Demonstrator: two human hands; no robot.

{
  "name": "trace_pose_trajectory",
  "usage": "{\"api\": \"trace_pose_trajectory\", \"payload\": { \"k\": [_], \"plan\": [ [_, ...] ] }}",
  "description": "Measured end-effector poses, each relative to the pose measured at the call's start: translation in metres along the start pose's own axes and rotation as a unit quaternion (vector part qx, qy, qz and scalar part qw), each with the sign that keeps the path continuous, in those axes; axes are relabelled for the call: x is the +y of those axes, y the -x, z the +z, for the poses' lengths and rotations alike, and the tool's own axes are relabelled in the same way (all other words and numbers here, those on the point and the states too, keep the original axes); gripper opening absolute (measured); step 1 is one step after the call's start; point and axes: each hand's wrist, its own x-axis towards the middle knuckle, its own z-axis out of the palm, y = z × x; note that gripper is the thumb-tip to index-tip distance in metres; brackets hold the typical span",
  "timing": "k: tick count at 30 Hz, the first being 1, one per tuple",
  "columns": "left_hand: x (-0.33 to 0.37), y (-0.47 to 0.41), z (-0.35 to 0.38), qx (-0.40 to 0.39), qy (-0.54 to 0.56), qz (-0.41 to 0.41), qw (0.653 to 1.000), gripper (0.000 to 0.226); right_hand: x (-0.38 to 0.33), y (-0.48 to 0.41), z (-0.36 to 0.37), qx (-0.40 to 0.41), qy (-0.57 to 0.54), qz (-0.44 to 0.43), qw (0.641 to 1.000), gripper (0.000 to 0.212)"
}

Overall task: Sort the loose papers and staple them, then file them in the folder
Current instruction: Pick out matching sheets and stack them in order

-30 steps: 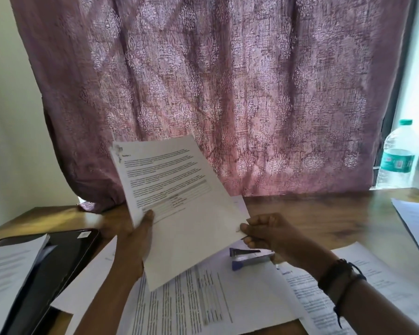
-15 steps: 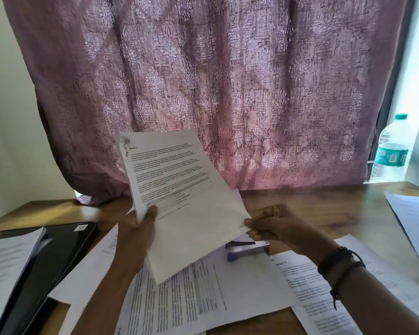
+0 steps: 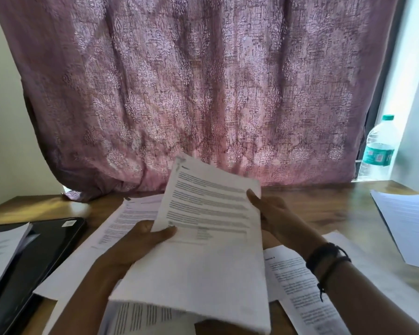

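A: Hands?
B: The left hand point(image 3: 140, 240) pinches the printed sheets point(image 3: 203, 262) at their L edge, thumb on top. The right hand point(image 3: 273, 213) grips the R edge.
A: Sheets where?
B: Betw. both hands, held above the table point(image 3: 336, 209). More loose papers point(image 3: 298, 281) lie under the hands, w/ the black folder point(image 3: 46, 250) left of the left hand.
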Motion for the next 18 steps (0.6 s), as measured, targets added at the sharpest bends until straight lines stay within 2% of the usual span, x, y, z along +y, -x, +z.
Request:
{"api": "trace_pose_trajectory", "payload": {
  "k": [3,7,12,15,16,18],
  "plan": [
    [0.001,0.002,-0.003,-0.046,-0.034,-0.017,0.998,0.039,0.004,-0.005,-0.007,0.110,0.005,-0.008,0.994,0.022],
    [0.002,0.003,-0.001,-0.072,-0.027,-0.029,0.997,0.036,0.005,-0.006,-0.014,0.133,0.018,-0.013,0.991,0.025],
    [0.004,0.006,0.001,-0.069,-0.036,-0.024,0.997,0.035,0.009,-0.011,-0.017,0.183,-0.035,0.002,0.983,0.029],
    [0.002,0.000,-0.009,0.019,0.002,-0.013,1.000,0.040,0.006,-0.010,-0.023,0.183,-0.154,0.035,0.970,0.027],
    [0.000,-0.004,-0.009,0.079,0.047,-0.008,0.996,0.031,0.005,-0.007,-0.021,0.159,-0.172,0.047,0.971,0.025],
    [0.000,-0.011,-0.003,0.184,0.180,0.022,0.966,0.015,0.008,-0.003,-0.004,0.078,-0.157,0.082,0.981,0.025]
  ]
}}
